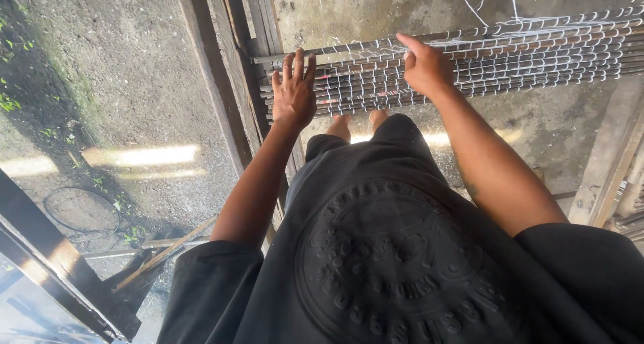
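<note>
The left hand (293,92) is pressing flat, fingers spread, on the near end of the bundle of rods (469,59) laced with white cord (537,23). The right hand (424,68) is curling loosely over rods just beyond, forefinger pointing out, gripping nothing. A fingertip could be slipping between rods and getting pinched, or rods rolling off the wooden beam (231,69) toward the bare feet (359,124) beneath.

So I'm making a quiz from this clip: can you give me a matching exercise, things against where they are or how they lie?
Things:
1. left hand
2. right hand
3. wire ring
4. bare feet

Places or states:
A. lying on the ground at far left
B. below the rod mat, on the concrete
C. flat, fingers spread, at the mat's end
D. fingers curled on the rods

Pairs: 1-C, 2-D, 3-A, 4-B
</note>
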